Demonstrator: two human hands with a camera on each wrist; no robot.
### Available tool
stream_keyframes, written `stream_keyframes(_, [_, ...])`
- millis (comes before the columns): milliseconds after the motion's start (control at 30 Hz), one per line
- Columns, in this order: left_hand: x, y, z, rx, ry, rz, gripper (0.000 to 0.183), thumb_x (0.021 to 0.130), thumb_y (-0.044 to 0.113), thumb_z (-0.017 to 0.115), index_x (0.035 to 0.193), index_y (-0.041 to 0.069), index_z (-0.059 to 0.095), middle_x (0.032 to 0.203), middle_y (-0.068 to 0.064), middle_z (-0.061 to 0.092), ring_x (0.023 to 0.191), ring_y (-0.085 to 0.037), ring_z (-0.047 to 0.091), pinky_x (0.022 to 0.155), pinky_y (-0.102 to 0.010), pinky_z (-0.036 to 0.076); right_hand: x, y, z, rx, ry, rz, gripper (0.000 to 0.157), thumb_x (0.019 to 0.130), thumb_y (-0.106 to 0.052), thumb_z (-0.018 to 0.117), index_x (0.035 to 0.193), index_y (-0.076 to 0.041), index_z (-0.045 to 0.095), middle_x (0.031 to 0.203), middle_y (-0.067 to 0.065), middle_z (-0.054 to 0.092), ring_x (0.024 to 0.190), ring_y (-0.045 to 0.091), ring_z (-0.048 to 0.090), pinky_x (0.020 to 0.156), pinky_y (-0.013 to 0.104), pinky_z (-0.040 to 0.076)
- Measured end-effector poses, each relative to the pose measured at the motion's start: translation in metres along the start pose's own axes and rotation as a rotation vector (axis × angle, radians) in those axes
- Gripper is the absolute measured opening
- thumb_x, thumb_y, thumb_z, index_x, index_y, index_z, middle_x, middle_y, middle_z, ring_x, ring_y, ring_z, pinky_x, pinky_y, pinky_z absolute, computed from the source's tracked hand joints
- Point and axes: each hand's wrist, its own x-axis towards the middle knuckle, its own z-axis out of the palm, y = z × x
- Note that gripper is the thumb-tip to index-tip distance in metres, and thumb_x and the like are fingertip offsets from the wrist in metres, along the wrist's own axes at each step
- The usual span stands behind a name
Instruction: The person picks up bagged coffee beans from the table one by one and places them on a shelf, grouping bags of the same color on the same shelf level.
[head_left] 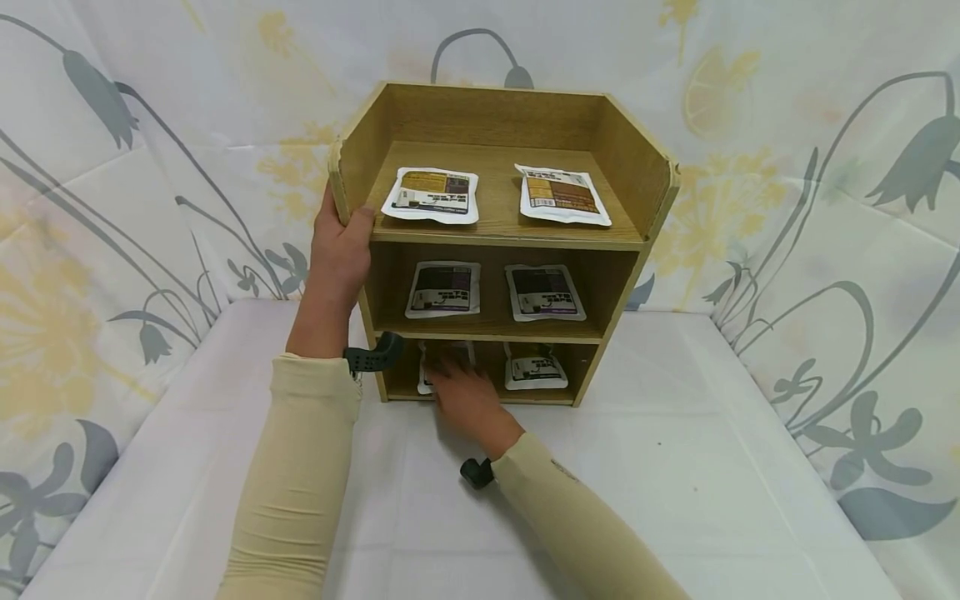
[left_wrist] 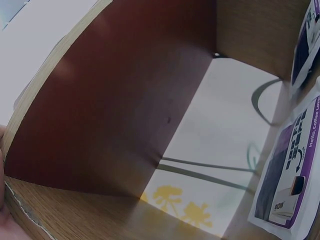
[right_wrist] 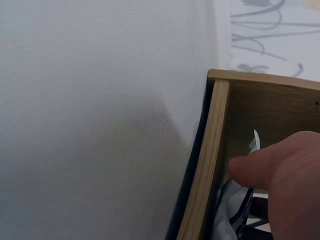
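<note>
My left hand (head_left: 341,250) grips the left side of a small three-tier wooden shelf (head_left: 510,236), thumb at the front edge of the top board. Down in the bottom compartment, my right hand (head_left: 468,400) rests with extended fingers over the left white pouch (head_left: 424,379), hiding much of it. The right wrist view shows the thumb (right_wrist: 255,167) across that pouch (right_wrist: 227,210), close to the wooden edge. To its right lies another pouch (head_left: 536,371) with a dark label.
Two pouches, left (head_left: 431,196) and right (head_left: 564,197), lie on the top tier. The middle tier carries a left pouch (head_left: 444,290) and a right pouch (head_left: 545,293). A white cloth (head_left: 712,467) covers the table; a flower-patterned cloth (head_left: 750,167) hangs behind.
</note>
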Motion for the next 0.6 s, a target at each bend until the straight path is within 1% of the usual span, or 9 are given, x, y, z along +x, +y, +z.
stream_keyframes(133, [0.000, 0.000, 0.000, 0.002, 0.005, -0.012, 0.051, 0.099, 0.027, 0.043, 0.149, 0.032, 0.032, 0.145, -0.006, 0.043, 0.132, -0.018, 0.041, 0.113, -0.042, 0.030, 0.006, -0.001, 0.002, -0.014, 0.015, 0.004, 0.050, 0.099, -0.029, 0.053, 0.147, -0.027, 0.041, 0.151, 0.003, 0.041, 0.132, 0.030, 0.047, 0.103, 0.054, 0.041])
stream_keyframes(333, [0.000, 0.000, 0.001, -0.001, 0.011, -0.014, 0.050, 0.099, 0.027, 0.044, 0.148, 0.031, 0.033, 0.144, -0.005, 0.044, 0.132, -0.018, 0.041, 0.113, -0.040, 0.030, 0.010, -0.001, 0.003, 0.000, 0.010, 0.017, 0.053, 0.098, -0.029, 0.054, 0.149, -0.027, 0.039, 0.152, 0.004, 0.039, 0.135, 0.032, 0.043, 0.105, 0.055, 0.039])
stream_keyframes(600, [0.000, 0.000, 0.000, 0.002, 0.008, -0.003, 0.051, 0.099, 0.027, 0.043, 0.149, 0.031, 0.032, 0.143, -0.007, 0.044, 0.130, -0.018, 0.041, 0.113, -0.042, 0.030, 0.013, -0.001, 0.006, 0.002, 0.011, 0.020, 0.054, 0.097, -0.029, 0.056, 0.149, -0.026, 0.038, 0.153, 0.002, 0.036, 0.136, 0.031, 0.042, 0.105, 0.054, 0.039])
